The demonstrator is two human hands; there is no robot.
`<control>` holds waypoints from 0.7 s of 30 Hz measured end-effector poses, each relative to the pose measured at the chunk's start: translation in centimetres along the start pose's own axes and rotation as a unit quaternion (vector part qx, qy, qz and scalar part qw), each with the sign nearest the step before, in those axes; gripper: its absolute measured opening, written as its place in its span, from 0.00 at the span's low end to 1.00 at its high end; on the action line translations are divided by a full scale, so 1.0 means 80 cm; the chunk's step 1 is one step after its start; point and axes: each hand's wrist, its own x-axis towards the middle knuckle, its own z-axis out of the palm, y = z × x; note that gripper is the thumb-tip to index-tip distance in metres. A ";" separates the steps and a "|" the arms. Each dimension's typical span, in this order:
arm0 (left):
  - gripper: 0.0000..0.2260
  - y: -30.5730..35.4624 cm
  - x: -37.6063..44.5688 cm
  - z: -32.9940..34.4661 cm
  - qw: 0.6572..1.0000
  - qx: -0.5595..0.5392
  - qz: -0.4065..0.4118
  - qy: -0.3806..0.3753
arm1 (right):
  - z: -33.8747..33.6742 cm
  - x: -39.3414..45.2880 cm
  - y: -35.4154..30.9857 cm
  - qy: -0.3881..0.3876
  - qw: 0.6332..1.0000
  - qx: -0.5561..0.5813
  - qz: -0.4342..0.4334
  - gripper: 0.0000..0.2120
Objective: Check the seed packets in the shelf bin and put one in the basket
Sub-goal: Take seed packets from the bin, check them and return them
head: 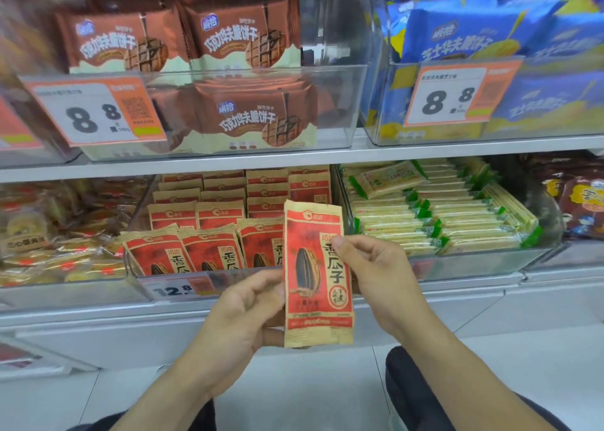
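Note:
A red and tan seed packet (315,277) with a sunflower seed drawing stands upright in front of the shelf, held between both hands. My left hand (248,309) grips its lower left edge, fingers curled behind it. My right hand (369,267) pinches its right edge, thumb on the front. Behind it, the clear shelf bin (143,278) holds several rows of the same seed packets (209,234). No basket can be made out; a dark shape (411,385) lies at the bottom right.
A price tag reading 12.8 (178,289) is on the bin front. Green and cream snack packs (434,214) fill the bin to the right, golden wrapped snacks (49,244) the left. Brown wafer packs (228,38) and blue packs (490,31) sit on the shelf above.

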 end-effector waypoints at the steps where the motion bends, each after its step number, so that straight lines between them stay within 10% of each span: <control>1: 0.16 -0.003 -0.004 0.000 1.000 0.000 0.008 0.007 | 0.001 -0.003 -0.001 -0.003 1.000 0.007 -0.004 0.10; 8: 0.17 -0.050 -0.046 0.017 0.990 -0.083 0.013 0.112 | 0.014 -0.035 0.022 -0.005 0.983 -0.158 -0.096 0.15; 21: 0.13 -0.096 -0.113 0.006 0.988 -0.015 -0.007 0.151 | -0.001 -0.104 0.079 -0.211 0.963 -0.154 0.065 0.36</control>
